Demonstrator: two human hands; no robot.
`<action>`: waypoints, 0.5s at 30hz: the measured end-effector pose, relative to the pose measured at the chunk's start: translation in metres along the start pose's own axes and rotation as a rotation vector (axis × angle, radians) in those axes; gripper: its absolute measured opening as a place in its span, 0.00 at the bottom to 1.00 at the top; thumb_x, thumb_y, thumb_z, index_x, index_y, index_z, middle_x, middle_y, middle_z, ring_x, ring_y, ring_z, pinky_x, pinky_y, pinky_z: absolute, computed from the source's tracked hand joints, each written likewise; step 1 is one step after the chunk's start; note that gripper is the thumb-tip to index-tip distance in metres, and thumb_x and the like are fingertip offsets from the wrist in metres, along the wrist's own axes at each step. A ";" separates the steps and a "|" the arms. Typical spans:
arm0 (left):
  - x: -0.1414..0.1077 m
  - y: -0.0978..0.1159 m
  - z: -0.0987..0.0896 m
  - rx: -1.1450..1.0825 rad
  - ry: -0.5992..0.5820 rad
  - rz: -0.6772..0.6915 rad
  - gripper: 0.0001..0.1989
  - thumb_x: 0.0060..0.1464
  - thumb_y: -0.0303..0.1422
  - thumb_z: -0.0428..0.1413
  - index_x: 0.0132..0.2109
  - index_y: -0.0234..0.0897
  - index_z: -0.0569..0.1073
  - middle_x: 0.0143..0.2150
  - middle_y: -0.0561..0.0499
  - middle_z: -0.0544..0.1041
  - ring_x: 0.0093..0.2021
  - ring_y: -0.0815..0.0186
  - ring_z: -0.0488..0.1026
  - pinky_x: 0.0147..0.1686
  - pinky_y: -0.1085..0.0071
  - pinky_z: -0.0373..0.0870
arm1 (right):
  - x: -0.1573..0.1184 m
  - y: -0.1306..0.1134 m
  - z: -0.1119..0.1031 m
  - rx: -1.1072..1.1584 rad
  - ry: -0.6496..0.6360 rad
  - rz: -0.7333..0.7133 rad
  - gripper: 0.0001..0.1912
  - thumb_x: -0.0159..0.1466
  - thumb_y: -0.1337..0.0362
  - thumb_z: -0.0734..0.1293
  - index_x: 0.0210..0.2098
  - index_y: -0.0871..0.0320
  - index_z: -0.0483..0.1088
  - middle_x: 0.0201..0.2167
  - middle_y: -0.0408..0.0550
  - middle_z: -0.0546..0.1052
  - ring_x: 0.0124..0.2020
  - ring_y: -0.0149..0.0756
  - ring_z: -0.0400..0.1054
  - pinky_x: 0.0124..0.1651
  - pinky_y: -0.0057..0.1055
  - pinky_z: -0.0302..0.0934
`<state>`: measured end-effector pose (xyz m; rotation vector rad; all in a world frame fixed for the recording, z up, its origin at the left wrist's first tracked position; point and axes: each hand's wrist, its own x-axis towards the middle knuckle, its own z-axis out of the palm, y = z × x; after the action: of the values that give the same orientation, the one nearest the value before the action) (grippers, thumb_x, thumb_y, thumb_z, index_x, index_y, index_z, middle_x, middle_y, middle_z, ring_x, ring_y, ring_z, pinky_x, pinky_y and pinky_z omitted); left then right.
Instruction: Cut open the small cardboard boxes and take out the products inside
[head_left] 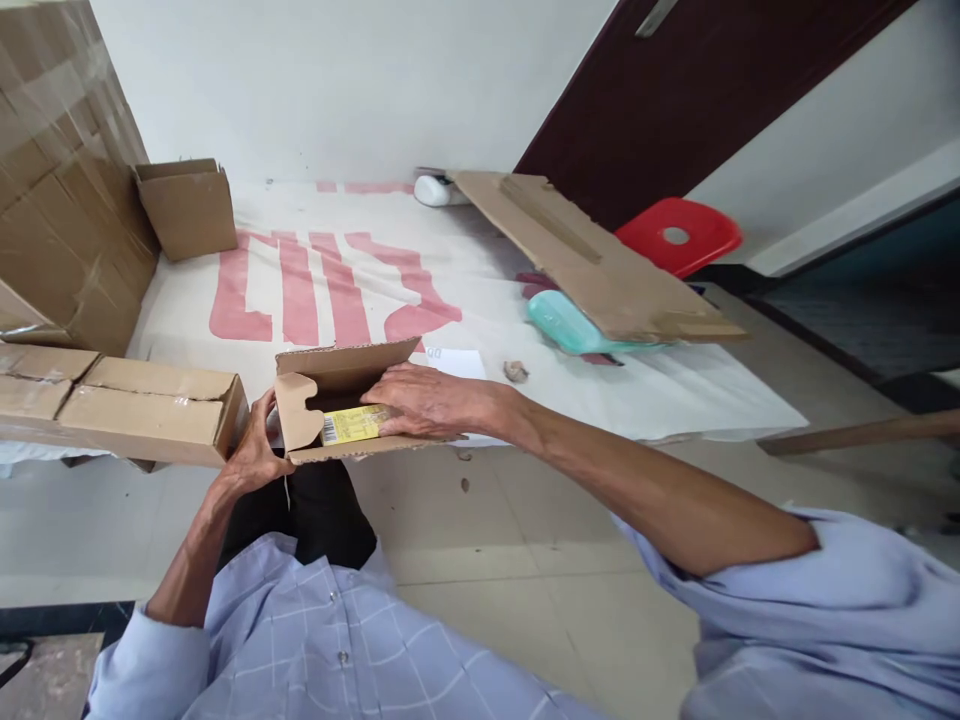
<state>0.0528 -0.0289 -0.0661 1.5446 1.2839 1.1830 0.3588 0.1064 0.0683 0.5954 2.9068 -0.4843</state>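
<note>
Closest to the head camera we have the pale blue shirt with white checks (322, 620), and beyond its hem the black cloth trousers (330, 510). Past them, at the near edge of the white-covered tabletop with red printed shapes (675, 395), is the open brown cardboard box (349, 362). Its long axis runs left to right before us, the right end slightly farther off, and its mouth faces up towards us. A notched end flap (300, 425) stands at its left. Inside we see a yellow printed packet (351, 424), its long axis along the box's, its barcode end pointing left and its other end covered.

Of the hands, the left hand (255, 445) pinches the box's left end, thumb near the lower corner. The right hand (427, 400) reaches in from the right, fingers bent over the packet's right part; we cannot tell whether it grips or only presses.

Just left of the left hand we find the long closed brown cardboard cartons (150, 395), set end to end, their line also running left to right. Beyond the right hand lie a white paper sheet (459, 363) and, farther right, a flat brown cardboard sheet (600, 255), slanting over a turquoise rounded object (564, 322).
</note>
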 end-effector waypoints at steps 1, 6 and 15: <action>0.002 -0.003 0.001 -0.022 0.008 -0.012 0.62 0.42 0.35 0.78 0.79 0.46 0.57 0.79 0.36 0.61 0.80 0.37 0.58 0.77 0.41 0.63 | 0.002 0.001 -0.001 -0.023 -0.009 0.003 0.19 0.73 0.54 0.69 0.59 0.54 0.80 0.52 0.57 0.84 0.56 0.54 0.74 0.61 0.46 0.63; 0.011 -0.011 0.003 -0.115 0.038 -0.050 0.63 0.37 0.32 0.78 0.78 0.45 0.59 0.80 0.35 0.60 0.80 0.36 0.59 0.76 0.41 0.65 | 0.018 0.005 0.004 -0.132 -0.055 0.002 0.20 0.70 0.58 0.69 0.59 0.56 0.79 0.49 0.56 0.84 0.52 0.53 0.75 0.56 0.43 0.61; 0.021 -0.018 -0.002 -0.117 0.142 -0.011 0.62 0.32 0.30 0.79 0.76 0.43 0.64 0.78 0.34 0.63 0.79 0.36 0.60 0.75 0.45 0.66 | 0.025 0.006 0.002 -0.192 0.237 -0.027 0.22 0.71 0.60 0.65 0.61 0.60 0.76 0.51 0.62 0.83 0.53 0.54 0.72 0.58 0.45 0.61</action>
<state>0.0476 -0.0054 -0.0790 1.3885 1.2882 1.3564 0.3380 0.1197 0.0598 0.6244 3.1374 -0.1416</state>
